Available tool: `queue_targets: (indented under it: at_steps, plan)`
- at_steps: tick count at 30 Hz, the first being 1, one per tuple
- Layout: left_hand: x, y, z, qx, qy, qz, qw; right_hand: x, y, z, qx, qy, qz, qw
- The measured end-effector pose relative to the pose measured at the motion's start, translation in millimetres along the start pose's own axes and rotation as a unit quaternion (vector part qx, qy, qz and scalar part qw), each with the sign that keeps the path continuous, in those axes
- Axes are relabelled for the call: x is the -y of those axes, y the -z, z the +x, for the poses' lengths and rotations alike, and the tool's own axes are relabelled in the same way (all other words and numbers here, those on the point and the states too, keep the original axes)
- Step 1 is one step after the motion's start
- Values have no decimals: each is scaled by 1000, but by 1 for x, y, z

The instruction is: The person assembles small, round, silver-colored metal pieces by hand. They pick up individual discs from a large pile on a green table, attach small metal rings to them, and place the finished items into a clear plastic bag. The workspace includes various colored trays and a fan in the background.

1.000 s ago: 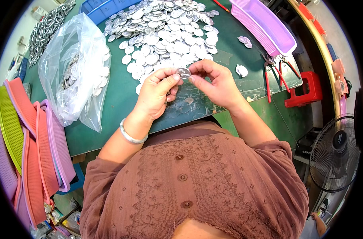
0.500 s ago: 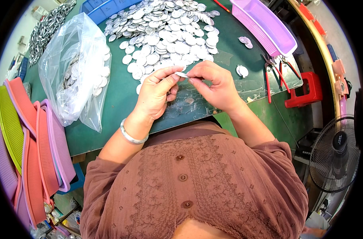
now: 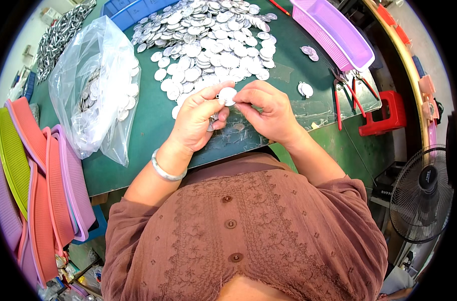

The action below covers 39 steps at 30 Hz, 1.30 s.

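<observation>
**Two hands hold one small silver disc**

The left hand (image 3: 196, 123) and the right hand (image 3: 268, 110) meet over the green worktop (image 3: 153, 125); both pinch one small round silver disc (image 3: 227, 95) between fingers and thumbs, so each grip is closed on it; the disc sits up in the air between the two hands, just in front of the big pile of discs (image 3: 213, 40); the left hand also seems to have something small tucked under its fingers, but it is too hidden to tell what; a silver bracelet (image 3: 165, 172) goes round the left wrist.

A clear plastic bag (image 3: 95, 85) with more discs in it lies to the left of the hands; a purple tray (image 3: 333, 30) stands at the far right; red pliers (image 3: 346, 93) lie near the right edge of the worktop; one lone disc (image 3: 305, 90) lies between the right hand and the pliers; a stack of coloured trays (image 3: 43, 175) leans at the left side; a fan (image 3: 421, 193) stands low on the right.
</observation>
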State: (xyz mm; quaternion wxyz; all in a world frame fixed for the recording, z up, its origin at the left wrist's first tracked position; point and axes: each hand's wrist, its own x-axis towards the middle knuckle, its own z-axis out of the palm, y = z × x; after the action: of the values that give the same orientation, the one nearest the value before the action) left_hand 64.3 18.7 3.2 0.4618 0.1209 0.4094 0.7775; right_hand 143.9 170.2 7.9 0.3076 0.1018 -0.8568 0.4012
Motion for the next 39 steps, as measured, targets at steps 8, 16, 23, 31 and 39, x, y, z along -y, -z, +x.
queue_targets:
  at_steps: [8, 16, 23, 31, 39]
  plan:
    - [0, 3, 4, -20, 13, -31, 999, -26, 9, 11, -6, -147, -51, 988]
    - [2, 8, 5, -34, 31, -95, 994, -44, 0, 30, 113, -46, -289, 949]
    - [1, 7, 6, -43, 34, -49, 997, -43, 0, 34, 114, -65, -228, 965]
    - [1, 0, 4, -100, 23, -22, 994, -18, 11, 33, 132, -124, 67, 981]
    - [4, -3, 3, -120, -3, 68, 990, -4, 9, 31, 70, -133, 129, 980]
